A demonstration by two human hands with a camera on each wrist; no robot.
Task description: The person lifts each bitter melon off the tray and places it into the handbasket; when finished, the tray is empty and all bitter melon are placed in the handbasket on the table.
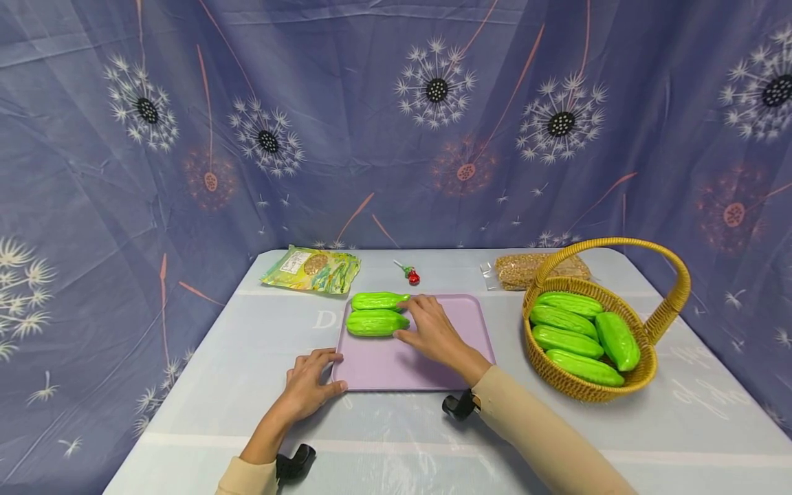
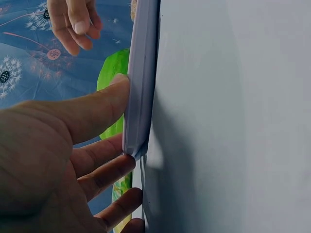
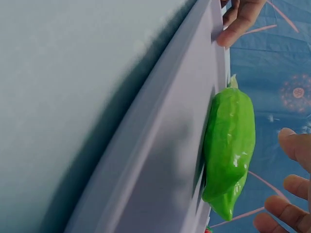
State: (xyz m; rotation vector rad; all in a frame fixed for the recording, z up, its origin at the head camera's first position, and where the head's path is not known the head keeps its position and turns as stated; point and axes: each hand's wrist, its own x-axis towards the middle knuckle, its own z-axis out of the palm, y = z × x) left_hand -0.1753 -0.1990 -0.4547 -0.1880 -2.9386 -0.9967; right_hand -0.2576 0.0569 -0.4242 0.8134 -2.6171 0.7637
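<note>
1. The likeliest trouble is rolling: the front gourd (image 1: 371,323) and rear gourd (image 1: 376,301) are rounded and lie side by side on the tray (image 1: 383,364), so a brush from the right hand (image 1: 433,330) could knock the rear one against the far rim.
2. Uneven pressure from the left hand (image 1: 306,388) might skew the tray on the tabletop (image 1: 396,447).
3. Right grip: fairly wide, holding nothing, just beside the gourds' right ends.
4. Left grip: loosely spread, touching the tray's near-left corner.
</note>
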